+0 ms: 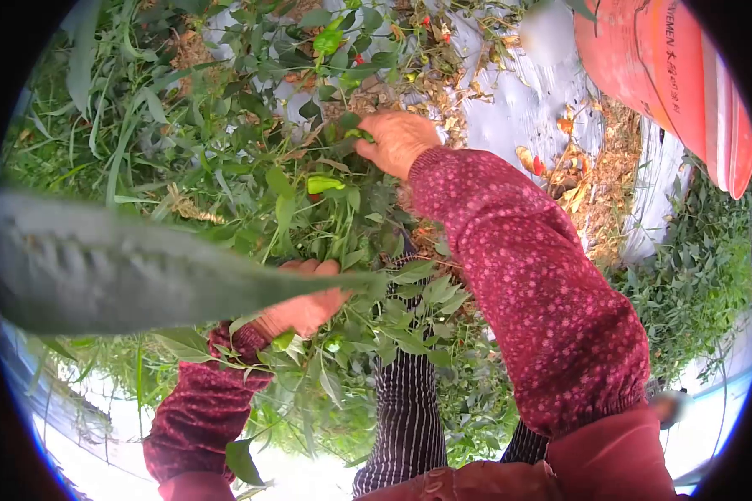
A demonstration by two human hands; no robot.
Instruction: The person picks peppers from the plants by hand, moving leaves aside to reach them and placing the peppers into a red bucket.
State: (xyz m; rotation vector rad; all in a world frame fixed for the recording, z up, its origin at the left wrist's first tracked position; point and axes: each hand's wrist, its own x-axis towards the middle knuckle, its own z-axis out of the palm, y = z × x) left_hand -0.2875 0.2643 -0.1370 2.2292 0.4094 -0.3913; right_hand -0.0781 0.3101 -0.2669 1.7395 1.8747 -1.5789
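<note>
My right hand (398, 142) reaches into the leafy pepper plants at the upper middle, its fingers closed around a small green pepper (359, 134) that partly shows at the fingertips. Lower left, my left hand (307, 302) is bent among the stems, partly covered by a large blurred leaf (142, 271) close to the camera; what its fingers hold is hidden. A pale green pepper (324, 184) hangs between the two hands. Another bright green pepper (328, 40) is higher up, and a green one (283, 340) lies just below my left wrist.
A red bucket or bag (673, 79) with printed lettering stands at the upper right. Silvery plastic sheeting (518, 108) and dry leaves (581, 179) cover the ground beside the plants. Tall grass (100, 125) grows at the left. My striped trouser leg (409, 409) is below the hands.
</note>
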